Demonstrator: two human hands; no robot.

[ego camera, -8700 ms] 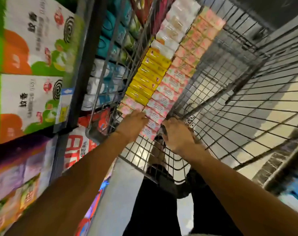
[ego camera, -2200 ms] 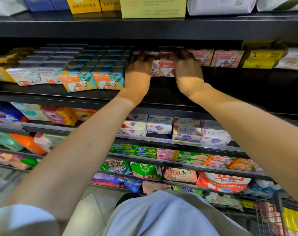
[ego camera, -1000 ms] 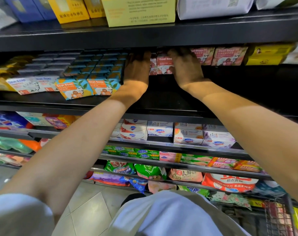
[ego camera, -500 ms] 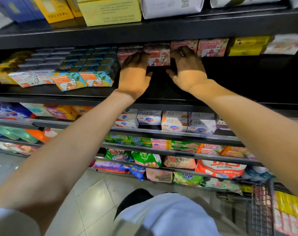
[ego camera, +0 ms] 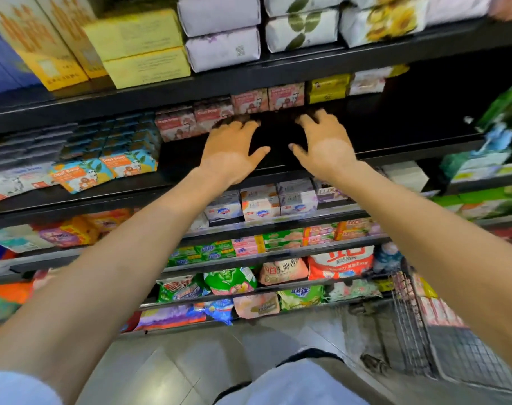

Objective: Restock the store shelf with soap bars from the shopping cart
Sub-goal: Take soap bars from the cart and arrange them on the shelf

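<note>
Both my hands are up at the black shelf (ego camera: 395, 135) now, palms down, holding nothing. My left hand (ego camera: 231, 150) has its grip wide, fingers spread just below the pink soap bars (ego camera: 249, 102) standing in a row at the back. My right hand (ego camera: 325, 144) is spread too; its fingertips look blurred, so contact is hard to call. The shopping cart (ego camera: 418, 331) sits low at my right, more soap bars inside.

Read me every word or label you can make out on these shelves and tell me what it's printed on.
"Goat Soap": orange label on the teal soap box, and on its neighbour.
"LUX": purple box, faint.
Pink soap boxes: blurred.
Yellow cartons and red bag: print unreadable.
</note>
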